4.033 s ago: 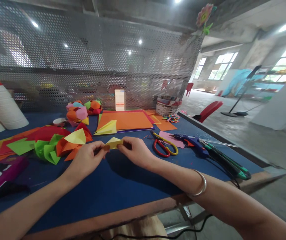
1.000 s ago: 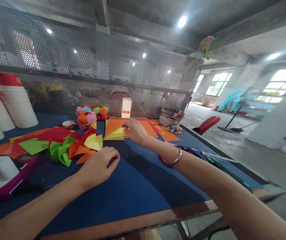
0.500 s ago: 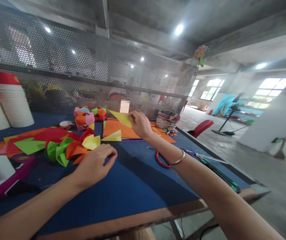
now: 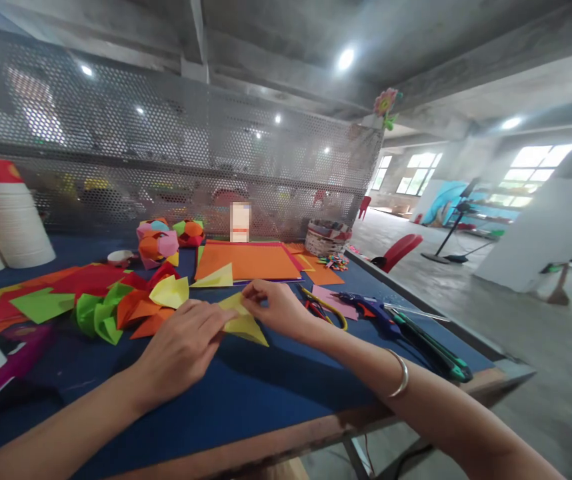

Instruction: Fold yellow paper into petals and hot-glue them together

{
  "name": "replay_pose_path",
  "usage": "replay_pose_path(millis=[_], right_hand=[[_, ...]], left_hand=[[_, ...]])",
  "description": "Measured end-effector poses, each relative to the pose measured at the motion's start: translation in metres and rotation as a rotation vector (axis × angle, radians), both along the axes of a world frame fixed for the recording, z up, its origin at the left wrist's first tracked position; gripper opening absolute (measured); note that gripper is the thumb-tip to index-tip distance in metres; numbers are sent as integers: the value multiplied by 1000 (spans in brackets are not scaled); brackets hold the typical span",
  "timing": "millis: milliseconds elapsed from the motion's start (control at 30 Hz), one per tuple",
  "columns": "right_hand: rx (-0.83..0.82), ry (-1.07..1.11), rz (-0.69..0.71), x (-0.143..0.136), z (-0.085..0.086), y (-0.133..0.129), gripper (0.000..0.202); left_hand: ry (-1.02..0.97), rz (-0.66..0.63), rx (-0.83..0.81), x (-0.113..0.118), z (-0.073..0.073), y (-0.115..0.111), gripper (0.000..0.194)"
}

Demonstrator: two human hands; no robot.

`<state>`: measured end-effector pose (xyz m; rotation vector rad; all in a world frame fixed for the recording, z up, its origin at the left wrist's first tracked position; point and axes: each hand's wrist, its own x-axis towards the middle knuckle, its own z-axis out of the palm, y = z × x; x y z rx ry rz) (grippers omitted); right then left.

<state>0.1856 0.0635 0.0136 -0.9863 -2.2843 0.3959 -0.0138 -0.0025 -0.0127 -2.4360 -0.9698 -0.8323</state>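
Between my two hands is a piece of yellow paper (image 4: 247,327), folded to a pointed shape and held just above the blue tabletop. My left hand (image 4: 186,343) grips its left side, with the fingers closed. My right hand (image 4: 276,307) pinches its upper edge between thumb and fingertips. Behind them lies another folded yellow paper (image 4: 219,276), against a stack of orange sheets (image 4: 246,260). Left of my left hand sit folded pieces in pale yellow (image 4: 170,291), orange (image 4: 136,308) and green (image 4: 102,313).
Scissors (image 4: 333,310), a glue gun (image 4: 371,308) and a green-and-black cutter (image 4: 433,343) lie to the right. A woven basket (image 4: 329,238) and folded paper balls (image 4: 157,243) stand by the mesh panel (image 4: 266,160). Paper cups (image 4: 9,220) and a purple tool (image 4: 9,373) are at left.
My right hand has brought the yellow paper down and towards me. My left hand, which held nothing before, now grips its other side. The view has shifted slightly.
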Motion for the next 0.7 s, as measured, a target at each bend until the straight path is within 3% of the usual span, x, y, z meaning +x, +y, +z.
replay_pose_path(millis=[133, 233, 400, 567, 700], right_hand=[[-120, 46, -20, 15, -1, -7, 32], [-101, -13, 17, 28, -6, -25, 47], [150, -256, 153, 43, -18, -67, 26], [151, -262, 158, 45, -20, -94, 30], [200, -226, 128, 37, -19, -104, 23]], left_hand=[[25, -5, -41, -4, 0, -10, 31], [-8, -13, -93, -9, -5, -22, 35], [-46, -4, -141, -15, -9, -44, 35], [-90, 21, -142, -21, -11, -56, 30], [-148, 51, -231, -30, -25, -61, 27]])
